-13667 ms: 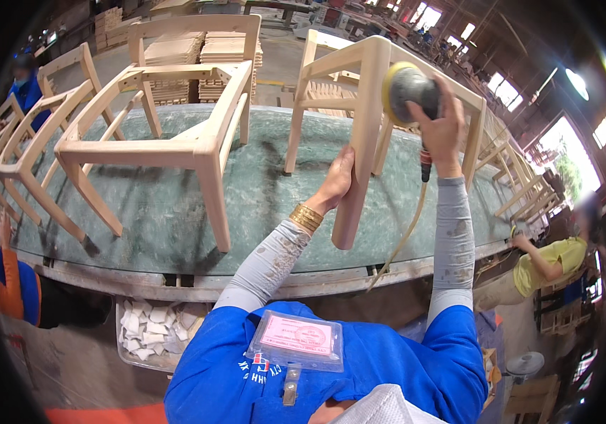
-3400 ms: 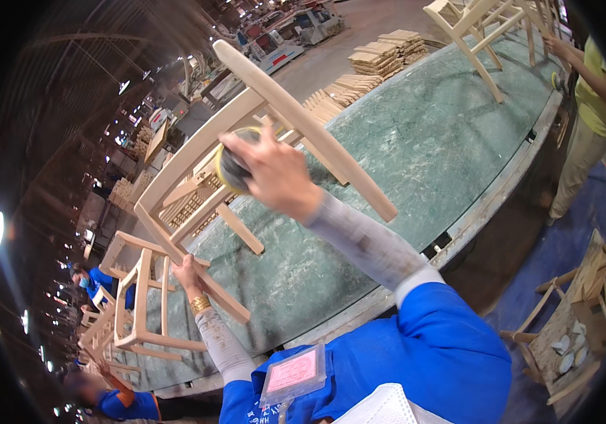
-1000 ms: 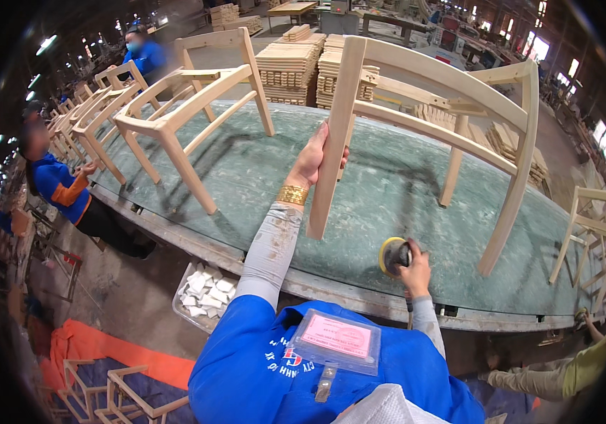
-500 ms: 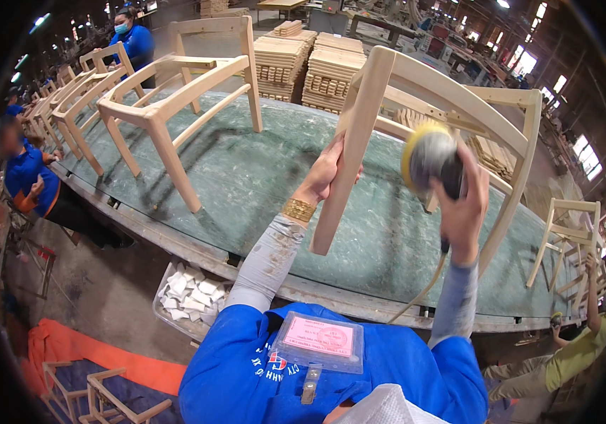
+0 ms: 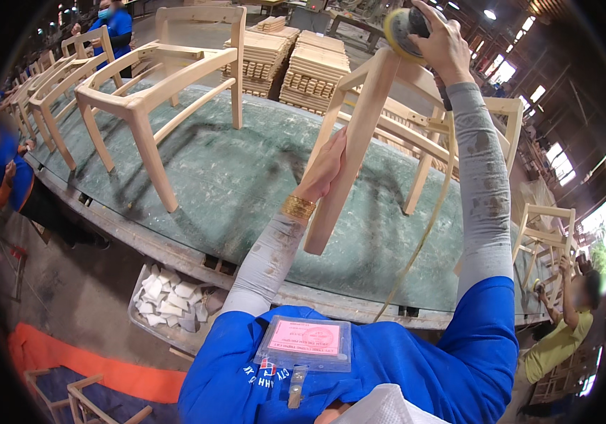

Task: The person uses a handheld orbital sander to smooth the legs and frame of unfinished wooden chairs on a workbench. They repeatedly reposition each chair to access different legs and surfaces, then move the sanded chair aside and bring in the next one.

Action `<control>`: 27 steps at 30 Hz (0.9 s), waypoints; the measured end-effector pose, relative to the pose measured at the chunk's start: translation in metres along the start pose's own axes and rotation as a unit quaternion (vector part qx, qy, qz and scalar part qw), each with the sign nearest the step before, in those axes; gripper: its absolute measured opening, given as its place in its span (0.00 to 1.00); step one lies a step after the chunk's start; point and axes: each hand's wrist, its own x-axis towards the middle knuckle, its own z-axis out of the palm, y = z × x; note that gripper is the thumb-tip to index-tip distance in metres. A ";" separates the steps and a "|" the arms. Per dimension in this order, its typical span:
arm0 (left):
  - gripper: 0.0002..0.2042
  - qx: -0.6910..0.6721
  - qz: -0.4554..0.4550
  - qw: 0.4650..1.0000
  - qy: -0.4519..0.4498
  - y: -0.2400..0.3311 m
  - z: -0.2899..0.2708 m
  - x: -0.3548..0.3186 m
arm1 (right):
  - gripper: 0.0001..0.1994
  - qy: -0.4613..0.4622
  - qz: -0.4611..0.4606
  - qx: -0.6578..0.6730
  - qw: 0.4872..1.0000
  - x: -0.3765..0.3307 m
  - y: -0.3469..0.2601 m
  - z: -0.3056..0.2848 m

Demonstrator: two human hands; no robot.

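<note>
A bare wooden chair frame (image 5: 367,113) stands tilted in front of me on a long green-topped table (image 5: 260,205). My left hand (image 5: 322,169) is wrapped around its near leg, thumb lying along the wood. My right hand (image 5: 447,53), arm stretched far forward, grips a round power sander (image 5: 404,32) with a yellow-edged pad. The pad is at the top corner of the frame, above the leg; whether it touches the wood I cannot tell. A thin pale hose (image 5: 424,244) trails from the sander down across the table.
More chair frames (image 5: 144,116) line the table on the left. Slat stacks (image 5: 310,71) stand beyond it. A tub of white pieces (image 5: 168,300) sits below the near edge. Co-workers stand at the far left (image 5: 112,32), near left (image 5: 13,162) and right (image 5: 557,339).
My right hand has carried the sander up and forward, from beside the chair's curved rail to the top corner. My left hand still holds the leg.
</note>
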 end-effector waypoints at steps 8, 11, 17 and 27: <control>0.21 -0.001 0.007 1.000 0.003 0.003 -0.003 0.005 | 0.30 -0.015 0.016 0.022 1.000 -0.002 0.000 0.015; 0.21 0.009 0.037 0.999 -0.005 0.000 -0.008 0.010 | 0.29 0.006 0.000 0.049 0.999 0.005 -0.006 0.009; 0.30 0.095 -0.002 0.992 -0.083 -0.016 -0.014 -0.043 | 0.31 -0.002 -0.051 0.019 0.999 -0.021 0.009 0.009; 0.35 0.104 -0.013 0.993 -0.054 -0.014 -0.018 -0.033 | 0.34 -0.113 -0.072 -0.002 0.991 -0.055 -0.035 0.024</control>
